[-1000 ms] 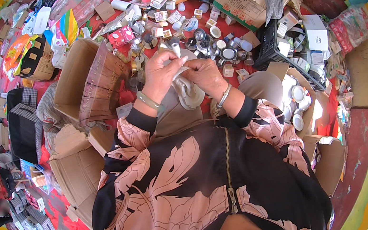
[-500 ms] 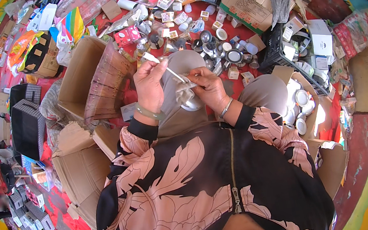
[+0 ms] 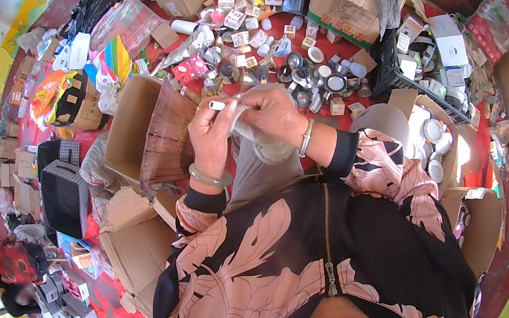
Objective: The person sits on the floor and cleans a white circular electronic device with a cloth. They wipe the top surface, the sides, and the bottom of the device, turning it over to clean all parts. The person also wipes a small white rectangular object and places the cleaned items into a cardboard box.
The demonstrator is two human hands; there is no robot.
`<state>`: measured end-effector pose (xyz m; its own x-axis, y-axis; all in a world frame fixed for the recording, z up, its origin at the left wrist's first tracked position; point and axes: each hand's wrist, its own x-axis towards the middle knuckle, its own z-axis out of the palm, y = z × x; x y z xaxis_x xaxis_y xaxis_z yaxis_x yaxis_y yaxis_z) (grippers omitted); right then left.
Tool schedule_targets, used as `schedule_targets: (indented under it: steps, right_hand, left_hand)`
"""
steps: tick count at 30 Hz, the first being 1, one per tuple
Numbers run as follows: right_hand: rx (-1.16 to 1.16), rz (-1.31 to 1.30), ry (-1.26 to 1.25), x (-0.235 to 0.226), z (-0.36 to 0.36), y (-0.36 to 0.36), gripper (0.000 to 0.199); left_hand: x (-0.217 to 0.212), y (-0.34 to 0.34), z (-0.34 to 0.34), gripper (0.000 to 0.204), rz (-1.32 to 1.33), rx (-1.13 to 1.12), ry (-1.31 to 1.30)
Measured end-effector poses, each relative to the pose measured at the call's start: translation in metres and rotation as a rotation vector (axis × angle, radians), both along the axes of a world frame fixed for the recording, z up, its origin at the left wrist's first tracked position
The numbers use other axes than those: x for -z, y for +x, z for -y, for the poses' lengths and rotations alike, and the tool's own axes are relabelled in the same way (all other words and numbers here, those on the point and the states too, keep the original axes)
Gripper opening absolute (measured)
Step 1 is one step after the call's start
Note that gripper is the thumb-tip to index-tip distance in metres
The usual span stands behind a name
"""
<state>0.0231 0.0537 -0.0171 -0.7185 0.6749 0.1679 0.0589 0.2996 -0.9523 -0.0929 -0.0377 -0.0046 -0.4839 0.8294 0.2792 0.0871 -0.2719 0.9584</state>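
My left hand (image 3: 209, 136) is closed around a slim white stick with a thicker white end (image 3: 217, 105) poking out past the thumb. Pressed close beside it, my right hand (image 3: 275, 112) pinches a pale, thin cloth (image 3: 242, 125) over the stick's other part, which the fingers and cloth hide. Beneath the right hand a pale rounded piece (image 3: 274, 150) shows against my lap; I cannot tell whether it is more of the cloth or a separate thing.
Jars and lids (image 3: 311, 77) lie heaped ahead on a red floor covering, with small boxes beyond. At right stand a black crate (image 3: 395, 73) and a carton of white-lidded jars (image 3: 431, 144). Open cartons (image 3: 133, 235) flank my left. Another person (image 3: 17, 266) is at far left.
My right hand has moved up and left against my left hand, bringing the cloth along the stick. Much of the stick's shaft is now covered. The whole view has shifted slightly.
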Motion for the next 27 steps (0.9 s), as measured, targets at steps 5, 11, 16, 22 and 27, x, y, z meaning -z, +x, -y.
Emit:
schedule_targets:
  steps: [5,11,16,22,27]
  right_hand:
    - [0.026,0.078,0.195,-0.012,0.006,0.005,0.014]
    - [0.055,-0.01,0.378,-0.023,0.009,-0.006,0.014]
    - [-0.037,0.119,0.456,-0.011,0.013,0.002,0.013]
    - [-0.042,0.095,0.442,0.023,0.018,0.021,0.017]
    - [-0.163,0.054,0.073,-0.022,0.0,0.005,0.026]
  left_hand:
    - [0.002,-0.001,0.006,0.016,0.104,-0.017,0.021]
    - [-0.008,0.001,0.006,0.021,-0.194,-0.067,0.082]
    - [0.002,-0.007,0.006,0.022,0.069,-0.114,0.2]
    - [0.014,-0.016,0.006,0.025,0.43,0.009,0.148]
    - [0.001,-0.002,0.006,0.032,0.13,0.178,0.085]
